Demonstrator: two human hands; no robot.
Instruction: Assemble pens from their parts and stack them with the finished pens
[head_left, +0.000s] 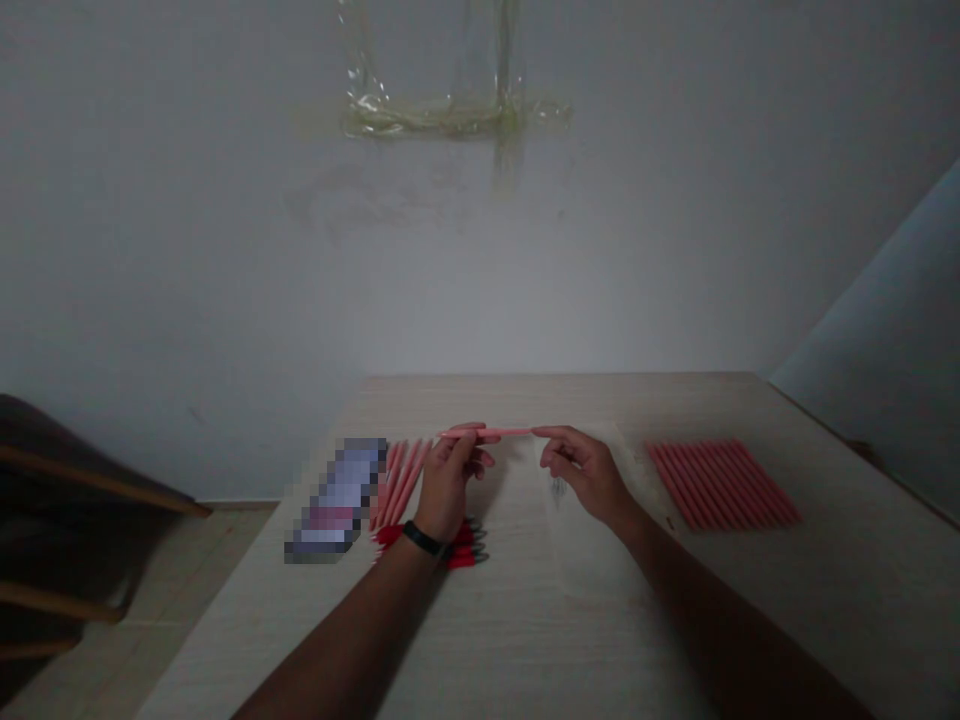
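Head view, looking down on the table (660,400), pale wood-grain laminate w/ a matte finish. We've got two bare forearms coming in from the bottom edge. Left grip (450,480) is clenched, fingers curled round one end of a slim pink rod (487,432), a smooth, straight cylinder held level above the table. Right grip (585,475) is partly open, fingers loosely curled, tips right at the rod's other end; we can't tell if it's pinching or only touching. So the rod spans the gap btwn both grips. Black wristband (424,538) sits on the left wrist.

Just below the left grip, partly hidden by it, we see a cluster of red pieces w/ dark tips (461,545). Directly left of that grip lies a slanted group of pink rods (401,482), and just past those, a pixelated block (334,500), too blurred to identify. Well right of the right grip, a flat row of pink rods (724,485) lies side by side, edges touching. Far beyond both grips rises a grey wall (600,250) w/ crossed strips of clear tape (450,115). Off the table, well left of the grips, we note a dark chair w/ wooden rails (75,520) above a tiled floor (180,570).
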